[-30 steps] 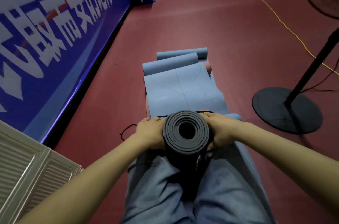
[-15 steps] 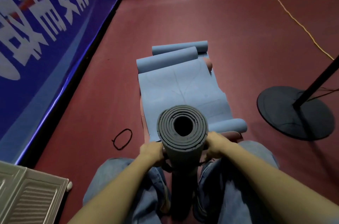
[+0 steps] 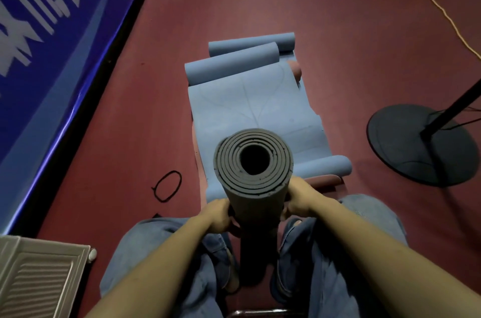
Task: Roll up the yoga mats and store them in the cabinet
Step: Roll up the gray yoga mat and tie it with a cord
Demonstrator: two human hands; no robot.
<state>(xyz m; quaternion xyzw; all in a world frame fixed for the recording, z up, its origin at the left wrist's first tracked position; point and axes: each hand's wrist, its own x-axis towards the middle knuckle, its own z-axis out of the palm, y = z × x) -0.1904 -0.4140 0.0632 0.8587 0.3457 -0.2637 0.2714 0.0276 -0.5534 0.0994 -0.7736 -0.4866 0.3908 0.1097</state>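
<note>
Hands (image 3: 220,216) (image 3: 302,198) gripping upright grey rolled mat (image 3: 253,161), banner (image 3: 52,31) lettering unreadable

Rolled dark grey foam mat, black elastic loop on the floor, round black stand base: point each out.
Rolled dark grey foam mat (image 3: 253,174), head view, spiral end face below the hollow core.
Black elastic loop (image 3: 179,182), head view, right side of the band.
Round black stand base (image 3: 406,146), head view, flat top of disc.

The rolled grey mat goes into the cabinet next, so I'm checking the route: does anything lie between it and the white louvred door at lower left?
Nothing visible does. Both hands, left and right, grip the rolled grey mat upright; toward the louvred door only the person's left knee intervenes. The black band lies farther away.
</note>
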